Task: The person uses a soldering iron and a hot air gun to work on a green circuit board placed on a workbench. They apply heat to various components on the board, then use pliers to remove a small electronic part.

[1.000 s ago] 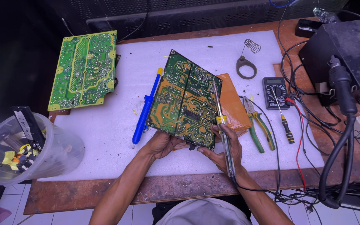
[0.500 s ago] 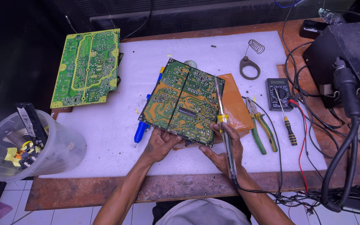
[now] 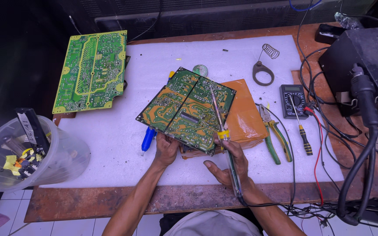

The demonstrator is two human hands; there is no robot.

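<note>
Fingers of my left hand (image 3: 166, 148) are pinched on the near edge of the circuit board (image 3: 188, 109), propping it up tilted, solder side facing me. My right hand (image 3: 228, 164) has its fingers only loosely around the soldering iron (image 3: 222, 133): thumb and forefinger on the yellow collar, the rest splayed open. The tip lies across the board's copper side. The board sits toward the middle of the table, leaning over a brown pad (image 3: 241, 113) on the white foam sheet (image 3: 123, 144).

What worries me here: that right-hand grip looks pretty lazy for a hot tool. If the iron rolls, I'd guess the tip skates across the traces and bridges or lifts something, or it drops onto the foam, which would likely melt. The board is only held at one edge, so pressing with the tip could make it pivot and slip off the pad. The iron's cable runs off the near table edge by my wrist, and a snag there would yank the tip sideways. The blue-handled tool (image 3: 147, 139) pokes out from under the board's left side and could make it rock. Pliers (image 3: 273, 135) and multimeter (image 3: 295, 100) lie well apart to the right.
</note>
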